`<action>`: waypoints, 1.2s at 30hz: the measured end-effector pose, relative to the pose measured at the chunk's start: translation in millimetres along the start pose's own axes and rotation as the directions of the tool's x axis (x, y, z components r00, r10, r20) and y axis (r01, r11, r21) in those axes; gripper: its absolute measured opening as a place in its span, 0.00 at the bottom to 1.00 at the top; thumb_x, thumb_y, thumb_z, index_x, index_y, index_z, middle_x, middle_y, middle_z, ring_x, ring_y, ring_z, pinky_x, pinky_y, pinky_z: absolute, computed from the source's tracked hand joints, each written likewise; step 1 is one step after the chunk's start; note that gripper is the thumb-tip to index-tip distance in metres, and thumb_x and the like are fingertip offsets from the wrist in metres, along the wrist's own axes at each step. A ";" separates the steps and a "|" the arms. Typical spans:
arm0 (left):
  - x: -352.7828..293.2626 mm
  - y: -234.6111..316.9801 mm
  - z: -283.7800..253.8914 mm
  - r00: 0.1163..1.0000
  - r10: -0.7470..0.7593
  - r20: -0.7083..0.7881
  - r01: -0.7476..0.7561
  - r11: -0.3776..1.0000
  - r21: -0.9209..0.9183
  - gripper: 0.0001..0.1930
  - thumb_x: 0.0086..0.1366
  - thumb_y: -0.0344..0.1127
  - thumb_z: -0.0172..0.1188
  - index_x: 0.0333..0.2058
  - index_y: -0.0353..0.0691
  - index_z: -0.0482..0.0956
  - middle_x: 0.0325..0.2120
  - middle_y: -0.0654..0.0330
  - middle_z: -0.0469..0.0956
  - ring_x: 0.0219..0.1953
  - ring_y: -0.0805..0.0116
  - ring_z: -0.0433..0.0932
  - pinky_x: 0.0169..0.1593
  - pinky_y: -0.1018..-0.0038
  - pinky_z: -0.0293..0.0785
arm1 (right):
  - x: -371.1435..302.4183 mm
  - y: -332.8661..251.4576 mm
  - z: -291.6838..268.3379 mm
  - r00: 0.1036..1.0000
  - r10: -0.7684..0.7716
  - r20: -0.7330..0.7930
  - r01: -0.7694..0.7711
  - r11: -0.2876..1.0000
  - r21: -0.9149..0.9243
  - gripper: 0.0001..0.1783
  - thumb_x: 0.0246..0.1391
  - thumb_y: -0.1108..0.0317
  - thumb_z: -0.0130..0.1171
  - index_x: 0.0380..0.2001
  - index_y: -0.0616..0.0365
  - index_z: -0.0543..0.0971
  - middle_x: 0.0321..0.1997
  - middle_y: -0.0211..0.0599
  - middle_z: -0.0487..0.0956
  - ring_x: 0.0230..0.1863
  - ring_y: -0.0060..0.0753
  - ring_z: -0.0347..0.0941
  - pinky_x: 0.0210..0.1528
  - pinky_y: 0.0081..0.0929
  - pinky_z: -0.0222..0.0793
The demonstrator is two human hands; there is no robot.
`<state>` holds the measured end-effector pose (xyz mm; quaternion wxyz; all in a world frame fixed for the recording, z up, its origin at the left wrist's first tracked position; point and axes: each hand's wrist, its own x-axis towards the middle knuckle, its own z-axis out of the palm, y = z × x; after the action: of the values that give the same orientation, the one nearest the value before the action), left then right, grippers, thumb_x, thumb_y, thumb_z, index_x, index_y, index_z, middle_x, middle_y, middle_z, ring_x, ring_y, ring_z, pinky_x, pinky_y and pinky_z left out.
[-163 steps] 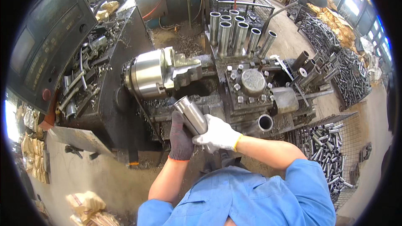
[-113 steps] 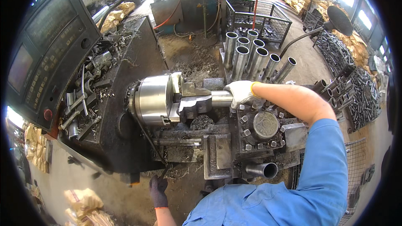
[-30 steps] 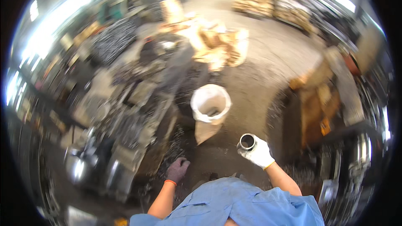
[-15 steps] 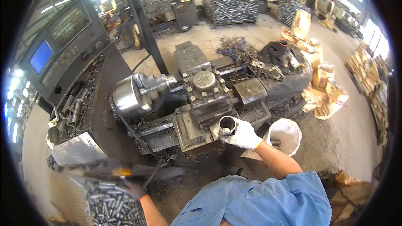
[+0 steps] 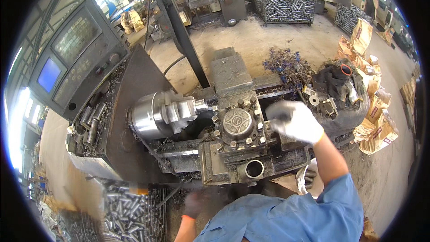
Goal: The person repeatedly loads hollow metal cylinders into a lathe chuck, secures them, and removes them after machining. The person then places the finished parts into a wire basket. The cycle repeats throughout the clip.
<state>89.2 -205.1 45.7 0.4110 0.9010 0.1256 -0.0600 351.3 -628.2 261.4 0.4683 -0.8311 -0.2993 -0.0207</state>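
My right hand (image 5: 295, 122), in a white glove, is raised beside the right side of the lathe's bolted tool post (image 5: 237, 123). Its fingers are smeared by motion, so I cannot make out whether it holds anything. A short open metal cup (image 5: 254, 169) stands at the front of the carriage, below that hand and apart from it. Low in front of me, my left hand (image 5: 194, 202) in a dark glove is blurred, right of a wire bin (image 5: 163, 217) of metal tube pieces. To the left, the shiny chuck (image 5: 154, 114) has a short metal piece (image 5: 201, 105) at its jaws.
A control panel (image 5: 69, 58) with a blue screen leans at the left, above a ledge holding metal sockets (image 5: 94, 123). A white bucket (image 5: 313, 183) is by my right arm. Swarf (image 5: 291, 69) and dark cloths (image 5: 331, 80) lie behind; paper sacks (image 5: 378, 130) stand right.
My right hand has left the metal cup and moved away from me, to the tool post's right side. My left hand has moved right, off the bin of tube pieces. The view has shifted.
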 end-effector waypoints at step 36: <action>264.0 122.3 -206.1 0.696 0.675 -0.247 -0.296 0.583 0.757 0.36 0.65 0.39 0.64 0.71 0.38 0.69 0.70 0.45 0.70 0.74 0.43 0.64 0.80 0.49 0.53 | 265.7 72.8 9.9 0.839 0.534 0.104 -0.076 0.305 -0.949 0.21 0.60 0.58 0.61 0.50 0.58 0.89 0.53 0.49 0.89 0.51 0.49 0.88 0.53 0.48 0.81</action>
<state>377.8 -79.8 213.7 0.0114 0.9632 -0.0630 0.2611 604.4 -521.2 283.7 -0.1541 -0.9723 -0.1564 0.0797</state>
